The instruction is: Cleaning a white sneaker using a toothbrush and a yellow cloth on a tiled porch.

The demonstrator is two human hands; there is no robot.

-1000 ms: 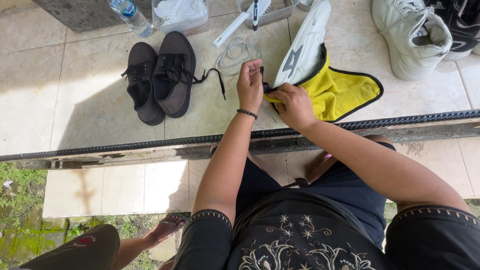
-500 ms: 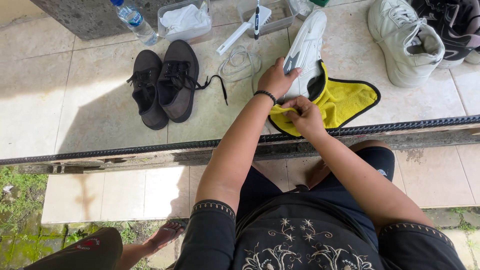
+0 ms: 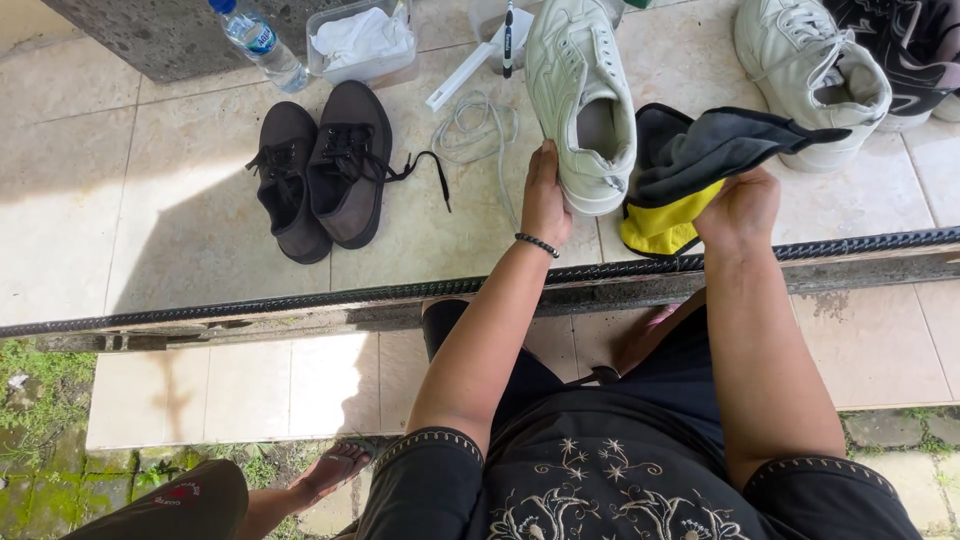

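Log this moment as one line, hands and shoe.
left hand: grips white sneaker at heel side, sole down on tile | right hand: holds grey-yellow cloth beside it

2 dark shoes (image 3: 320, 170), 2 white sneakers (image 3: 580, 100), 1 black/grey sneaker top right (image 3: 915, 55). 1 grey/yellow cloth (image 3: 690, 170), 1 water bottle (image 3: 258, 42), 1 clear tub (image 3: 362, 40), 1 loose white lace (image 3: 475, 125), 2 hands (image 3: 545, 200).

The sneaker (image 3: 580, 100) stands between the shoe pair (image 3: 322, 170) (left) and the cloth (image 3: 690, 170), laces (image 3: 475, 130) behind.
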